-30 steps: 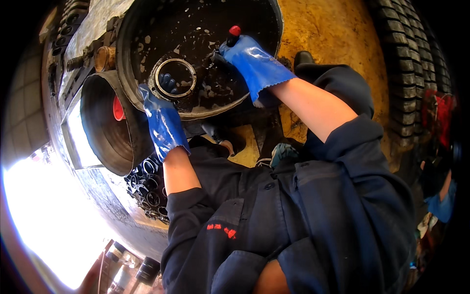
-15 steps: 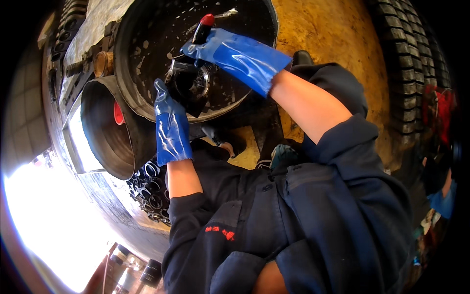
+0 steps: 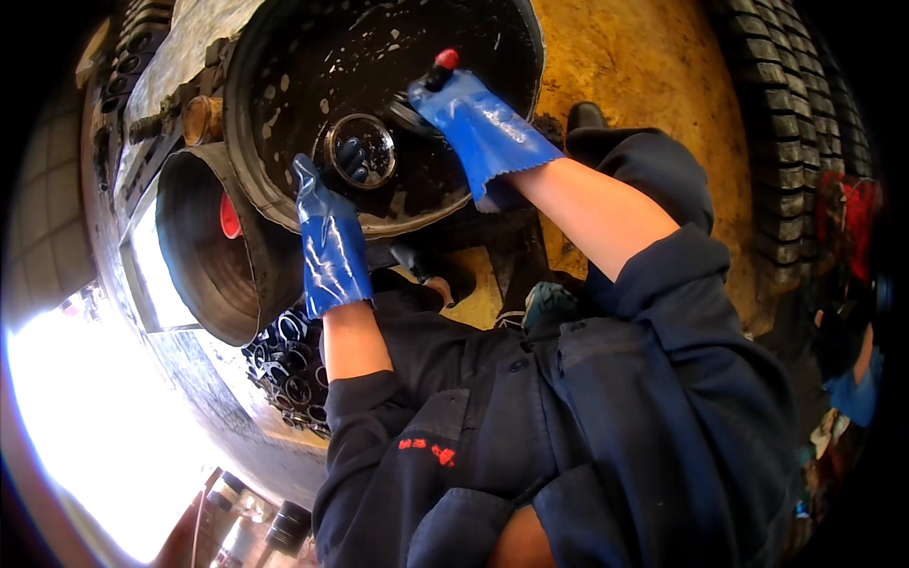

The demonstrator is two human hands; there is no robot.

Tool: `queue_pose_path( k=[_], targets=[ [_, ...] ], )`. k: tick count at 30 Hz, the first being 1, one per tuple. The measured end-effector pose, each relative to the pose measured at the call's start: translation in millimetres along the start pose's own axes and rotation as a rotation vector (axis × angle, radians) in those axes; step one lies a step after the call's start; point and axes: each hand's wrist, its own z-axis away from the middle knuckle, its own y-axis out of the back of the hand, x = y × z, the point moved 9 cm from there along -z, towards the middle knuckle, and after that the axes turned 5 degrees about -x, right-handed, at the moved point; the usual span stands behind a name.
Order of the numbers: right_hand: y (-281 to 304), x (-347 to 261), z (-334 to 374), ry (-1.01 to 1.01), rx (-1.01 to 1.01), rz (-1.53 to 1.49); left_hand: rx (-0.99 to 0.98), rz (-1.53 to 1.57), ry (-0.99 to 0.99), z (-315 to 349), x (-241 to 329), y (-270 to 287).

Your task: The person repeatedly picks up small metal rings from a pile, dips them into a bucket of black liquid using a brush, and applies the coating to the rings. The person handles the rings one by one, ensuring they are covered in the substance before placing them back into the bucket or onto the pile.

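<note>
Holding a metal ring [image 3: 329, 147] in the blue-gloved left hand [image 3: 325, 208], above the near-left part of the big dark basin [image 3: 379, 228]. Grip looks curled round the near-left side of the ring, with fingertips showing through the opening and thumb outside, likely to leave the far and right stretches of rim bare. Kept inside the basin's edge, perhaps so that drips fall back in.

Gripping a dark-handled tool [image 3: 436, 78] in the right hand [image 3: 464, 109], grip closed round the handle, red end pointing far. Held just right of the ring and apart from it; cannot tell the exact shape of the dark working end.

Set close by on the left, beside the basin: a tipped bucket [image 3: 213, 275] and, nearer, a heap of dark rings [image 3: 296, 383], probably for easy reach.
</note>
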Motion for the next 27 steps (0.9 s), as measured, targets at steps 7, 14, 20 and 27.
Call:
queue_pose_path(
  k=[7, 14, 20, 27],
  targets=[
    [-61.6, -74.3, 41.9, 0.600, -0.391, -0.148, 0.015, -0.062, -0.017, 9.9, 5.1, 1.8],
    [-70.7, -67.2, 90.8, 0.976, -0.464, 0.335, 0.068, -0.616, -0.153, 63.8, 37.3, -15.3],
    [-48.6, -32.4, 75.1, 0.815, -0.490, 0.332, 0.131, -1.451, -0.329, 108.6, 60.1, -43.2],
    [-27.6, -15.5, 31.0, 0.325, -0.350, 0.367, 0.156, -1.567, -0.308, 110.8, 57.5, -36.0]
  ],
)
